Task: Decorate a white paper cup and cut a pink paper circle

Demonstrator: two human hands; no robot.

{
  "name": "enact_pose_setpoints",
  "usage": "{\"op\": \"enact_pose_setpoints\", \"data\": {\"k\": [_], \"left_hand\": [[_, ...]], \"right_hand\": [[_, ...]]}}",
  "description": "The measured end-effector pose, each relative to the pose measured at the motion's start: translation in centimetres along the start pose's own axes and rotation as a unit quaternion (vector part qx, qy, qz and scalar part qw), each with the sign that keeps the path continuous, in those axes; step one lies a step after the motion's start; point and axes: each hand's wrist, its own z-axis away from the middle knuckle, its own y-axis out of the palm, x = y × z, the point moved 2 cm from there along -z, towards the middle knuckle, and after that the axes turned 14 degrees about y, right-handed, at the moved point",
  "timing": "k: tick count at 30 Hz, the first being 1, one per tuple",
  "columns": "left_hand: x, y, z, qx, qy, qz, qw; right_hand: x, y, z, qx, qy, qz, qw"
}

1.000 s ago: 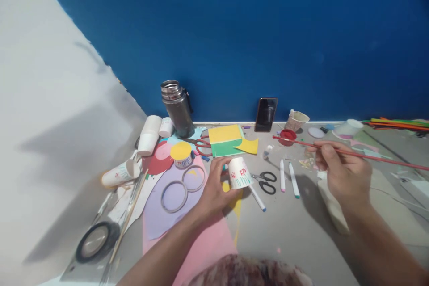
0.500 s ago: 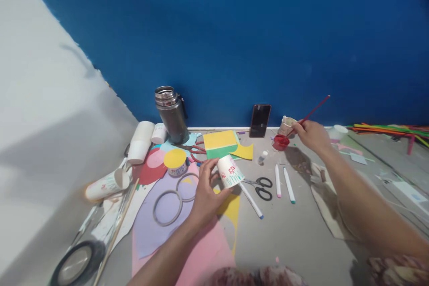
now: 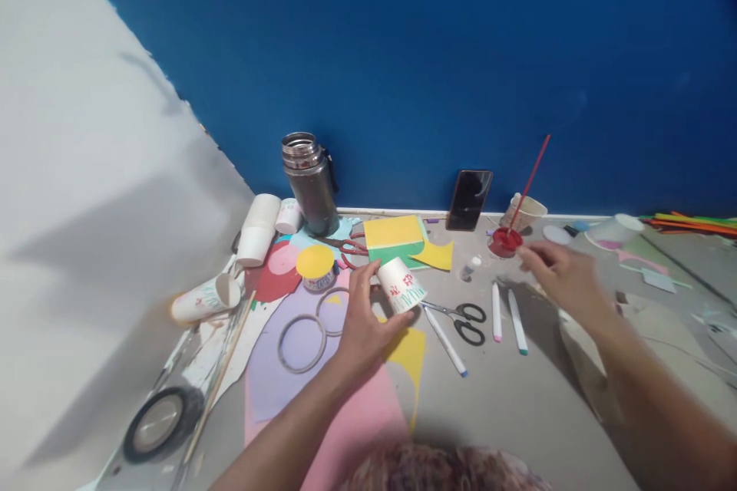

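Near the middle, left hand (image 3: 362,322) keeps a grip on the cup (image 3: 401,285); right hand (image 3: 561,272), fingers loose and empty, hovers beside the brush (image 3: 528,178) standing in the red pot (image 3: 505,242).

The left hand (image 3: 360,322) grips a small white paper cup (image 3: 401,285) with red and green marks, tilted above the cluttered tabletop (image 3: 507,399). The right hand (image 3: 561,276) hovers open just beside a red paint pot (image 3: 505,242), where a red brush (image 3: 527,184) stands leaning.
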Motion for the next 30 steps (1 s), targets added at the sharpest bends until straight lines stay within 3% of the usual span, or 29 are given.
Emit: {"op": "enact_pose_setpoints", "data": {"k": [4,7,15,19,25,30], "left_hand": [[0.3,0.2,0.0,0.011,0.064,-0.055,0.996],[0.3,0.4,0.0,0.030,0.096,-0.080,0.992],[0.9,0.6,0.3,0.044,0.121,-0.093,0.987],[1.2,0.5,0.3,0.057,0.121,-0.089,0.987],[0.9,0.3,0.1,0.047,0.077,-0.063,0.994],[0.4,0.6,0.3,0.038,-0.037,0.100,0.994]], "right_hand": [[-1.9,0.6,5.8,0.076,0.003,0.091,0.993],[-2.6,0.4,8.0,0.089,0.007,0.121,0.989],[-3.6,0.8,9.4,0.123,0.116,0.253,0.953],[-3.2,1.3,9.5,0.128,0.129,0.266,0.947],[-3.7,1.4,9.0,0.125,0.117,0.248,0.954],[-5.0,1.1,8.6,0.114,0.049,0.154,0.980]]}}
